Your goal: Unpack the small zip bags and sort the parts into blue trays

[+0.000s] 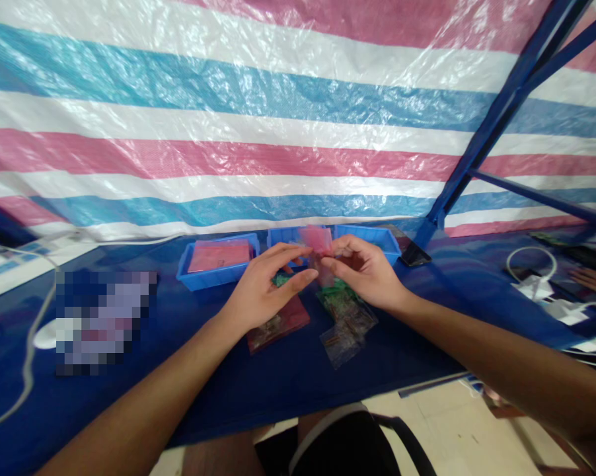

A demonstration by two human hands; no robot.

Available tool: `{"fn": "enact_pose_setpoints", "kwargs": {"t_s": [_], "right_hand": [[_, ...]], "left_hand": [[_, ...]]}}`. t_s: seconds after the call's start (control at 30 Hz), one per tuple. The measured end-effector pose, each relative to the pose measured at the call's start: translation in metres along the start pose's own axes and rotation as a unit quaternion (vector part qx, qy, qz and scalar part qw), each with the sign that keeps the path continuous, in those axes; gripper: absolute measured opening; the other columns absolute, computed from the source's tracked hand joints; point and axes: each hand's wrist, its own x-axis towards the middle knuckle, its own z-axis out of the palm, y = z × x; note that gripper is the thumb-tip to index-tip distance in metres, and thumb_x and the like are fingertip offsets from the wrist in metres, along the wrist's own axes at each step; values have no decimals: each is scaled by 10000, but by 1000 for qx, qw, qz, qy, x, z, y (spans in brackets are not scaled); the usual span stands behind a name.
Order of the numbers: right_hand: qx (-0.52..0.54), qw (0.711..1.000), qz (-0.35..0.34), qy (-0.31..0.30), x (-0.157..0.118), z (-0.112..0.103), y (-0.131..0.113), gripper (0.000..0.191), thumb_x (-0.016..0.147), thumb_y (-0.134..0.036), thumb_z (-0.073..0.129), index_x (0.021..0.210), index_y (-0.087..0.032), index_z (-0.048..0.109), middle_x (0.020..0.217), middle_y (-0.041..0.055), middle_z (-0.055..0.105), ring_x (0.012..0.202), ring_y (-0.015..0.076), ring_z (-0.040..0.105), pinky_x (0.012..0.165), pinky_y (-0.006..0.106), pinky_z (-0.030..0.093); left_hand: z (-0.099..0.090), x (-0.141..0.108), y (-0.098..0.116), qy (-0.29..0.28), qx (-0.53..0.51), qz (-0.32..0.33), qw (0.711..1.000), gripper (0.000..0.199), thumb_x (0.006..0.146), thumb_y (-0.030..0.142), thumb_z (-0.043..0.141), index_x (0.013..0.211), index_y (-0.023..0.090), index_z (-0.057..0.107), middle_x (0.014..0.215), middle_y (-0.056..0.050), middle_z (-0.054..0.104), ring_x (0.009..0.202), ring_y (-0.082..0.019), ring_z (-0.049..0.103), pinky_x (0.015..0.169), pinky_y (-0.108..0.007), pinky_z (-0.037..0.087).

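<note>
My right hand (pixel 365 268) pinches a small pink plastic bag (pixel 318 239), blurred by motion, above the blue table. Close beside it, my left hand (pixel 275 281) has its thumb and fingers apart around the bag's left side; whether they touch it is unclear. Beneath my left hand lies a flat red packet (pixel 293 316) with small items on it. Clear bags with brown pieces (pixel 345 334) and green material (pixel 340 294) lie below my right hand.
Behind my hands stand a blue bin with pink sheets (pixel 219 256) and two more blue bins (pixel 377 239). A dark phone (pixel 415 254) lies right of them. White cables (pixel 28 370) run along the left; another person's hand (pixel 595 281) shows far right.
</note>
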Motion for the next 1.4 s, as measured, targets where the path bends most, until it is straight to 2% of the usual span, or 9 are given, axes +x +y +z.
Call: {"fn": "enact_pose_setpoints", "kwargs": {"t_s": [0.13, 0.3, 0.4, 0.53, 0.63, 0.83, 0.93, 1.17, 1.4], "right_hand": [[-20, 995, -24, -100, -6, 3, -6, 333, 976, -418, 808, 1257, -246, 754, 1321, 90, 773, 1207, 258, 747, 1097, 417, 588], [-29, 999, -26, 0, -2, -3, 1, 269, 964, -411, 824, 1171, -256, 751, 1154, 66, 771, 1065, 223, 731, 894, 341, 617], [24, 998, -4, 61, 2, -2, 8, 438, 873, -403, 917, 1221, -284, 678, 1148, 34, 732, 1015, 192, 704, 822, 293, 609], [96, 993, 45, 41, 3, 2, 9, 611, 774, -411, 989, 1269, -296, 650, 1164, 15, 753, 975, 187, 726, 852, 315, 622], [82, 995, 63, 15, 4, -1, 5, 392, 812, -456, 956, 1040, -235, 727, 940, 4, 777, 786, 165, 699, 768, 314, 602], [56, 992, 10, 109, 8, -11, -3, 341, 881, -496, 895, 852, -246, 665, 765, -36, 705, 641, 146, 635, 654, 302, 557], [42, 997, 13, 66, 4, -5, -6, 332, 874, -510, 901, 880, -248, 697, 783, -19, 737, 688, 169, 676, 693, 321, 588], [30, 996, 29, -82, -10, 11, -4, 300, 972, -507, 796, 1149, -267, 818, 1157, 60, 826, 1063, 245, 782, 991, 419, 645], [18, 997, 6, 69, -1, -1, 0, 381, 915, -462, 874, 1215, -282, 722, 1130, 49, 773, 918, 182, 725, 702, 283, 614]], "left_hand": [[5, 0, -6, -26, -20, -40, 999, 410, 1052, 574, 657, 1092, 183, 773, 990, -37, 735, 884, -206, 650, 793, -297, 489], [3, 2, -15, 27, -104, -139, 984, 472, 1070, 617, 591, 1114, 202, 811, 1006, -15, 780, 912, -220, 672, 817, -296, 487], [4, 3, -13, 27, -200, -163, 966, 459, 1020, 618, 677, 1144, 206, 835, 1101, -31, 818, 1052, -257, 711, 933, -317, 526], [8, 3, -9, 0, -292, -182, 939, 453, 1003, 595, 715, 1201, 208, 840, 1074, -48, 838, 1042, -263, 737, 934, -334, 557], [7, 4, -11, 4, -257, -181, 949, 458, 1013, 602, 697, 1222, 220, 840, 1112, -47, 837, 1054, -259, 734, 957, -337, 557], [-1, 5, -16, 79, -129, -130, 980, 401, 991, 528, 751, 1236, 220, 825, 1269, -94, 771, 1156, -270, 709, 961, -341, 578], [2, 3, -10, 54, -136, -99, 984, 398, 979, 495, 781, 1268, 224, 812, 1327, -112, 716, 1149, -261, 717, 935, -341, 598], [9, 0, -8, -49, -104, -35, 993, 374, 1037, 460, 725, 1359, 276, 779, 1358, -85, 738, 1302, -292, 670, 1178, -430, 498], [6, 2, -22, 16, -158, -109, 981, 423, 1036, 513, 702, 1341, 238, 807, 1279, -81, 814, 1192, -301, 734, 1098, -431, 546]]}}
